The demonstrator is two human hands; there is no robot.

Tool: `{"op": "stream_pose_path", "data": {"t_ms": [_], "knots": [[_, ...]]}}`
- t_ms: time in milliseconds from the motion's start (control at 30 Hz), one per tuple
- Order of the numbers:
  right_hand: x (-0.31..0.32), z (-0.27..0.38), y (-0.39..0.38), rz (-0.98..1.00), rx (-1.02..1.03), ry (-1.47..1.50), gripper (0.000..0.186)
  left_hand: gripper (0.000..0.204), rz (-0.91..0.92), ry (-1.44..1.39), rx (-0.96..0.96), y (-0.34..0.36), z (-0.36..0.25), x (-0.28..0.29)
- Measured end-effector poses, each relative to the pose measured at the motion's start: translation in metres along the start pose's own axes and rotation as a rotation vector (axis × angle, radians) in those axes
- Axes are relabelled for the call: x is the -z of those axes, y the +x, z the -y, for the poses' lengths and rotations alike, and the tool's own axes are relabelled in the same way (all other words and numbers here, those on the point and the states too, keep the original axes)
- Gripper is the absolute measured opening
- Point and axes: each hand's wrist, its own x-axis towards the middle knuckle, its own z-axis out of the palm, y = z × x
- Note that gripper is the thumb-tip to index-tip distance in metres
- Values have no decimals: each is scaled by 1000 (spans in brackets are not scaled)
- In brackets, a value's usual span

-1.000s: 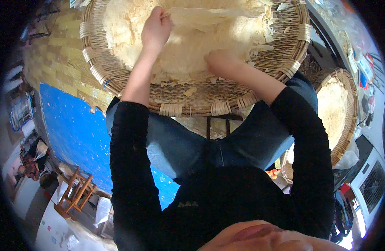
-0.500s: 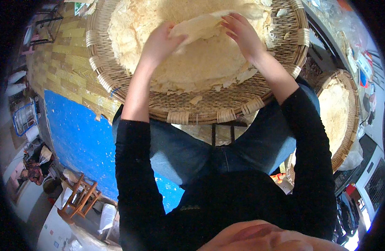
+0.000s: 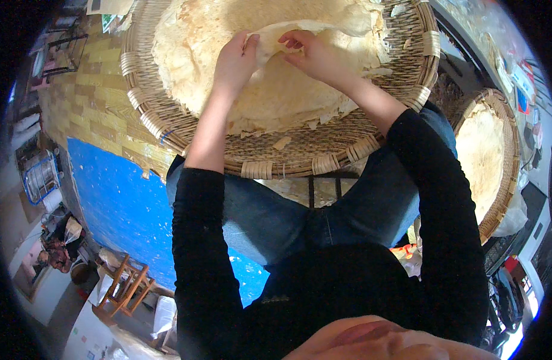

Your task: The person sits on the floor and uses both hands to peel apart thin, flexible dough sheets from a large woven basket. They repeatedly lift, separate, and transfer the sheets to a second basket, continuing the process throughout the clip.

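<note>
A round wicker tray (image 3: 432,45) sits over my legs, bearing thin, cream-coloured, crumbly-edged sheets (image 3: 198,60). My left hand (image 3: 237,63) is closed in a pinch on the lifted edge of a thin sheet (image 3: 276,33) near the middle of the pile. Just right of it, my right hand (image 3: 312,60) is at the sheet with curled fingers, the thumb apart from them and nothing visible between. A small loose flake (image 3: 282,143) lies on the wicker near the tray's front rim.
A second wicker tray of pale sheets (image 3: 477,156) stands at my right. At my left are patterned wooden-look flooring (image 3: 90,102), a blue floor panel (image 3: 120,198), a wooden stool (image 3: 126,285) and clutter along the edge. A black metal stand (image 3: 324,192) shows under the tray.
My right hand rose from low on the pile to the lifted sheet, then moved left, its fingers curling. My left hand has shifted slightly right and stays at the sheet's edge.
</note>
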Motion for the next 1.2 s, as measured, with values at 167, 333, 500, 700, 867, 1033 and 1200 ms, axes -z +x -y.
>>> {"op": "stream_pose_path", "data": {"t_ms": [167, 333, 500, 700, 867, 1033, 1200], "knots": [[7, 7, 3, 43, 84, -201, 20, 33, 46, 38, 10, 3, 5, 1], [6, 14, -4, 123, 298, -553, 7, 29, -151, 162, -139, 9, 11, 7], [4, 12, -18, 383, 309, -836, 10, 24, -249, 208, -56, 9, 16, 19], [7, 4, -36, 433, 422, -916, 19, 22, -339, 143, 7, 19, 19, 48], [1, 5, -33, 534, 288, -968, 30, 24, -544, 233, -84, 18, 6, 70], [0, 9, -24, 321, 147, -675, 42, 31, -286, 611, -262, 2, -9, 42], [-1, 8, -25, 575, 32, -929, 59, 35, 76, 893, -502, -4, -21, 25]]}}
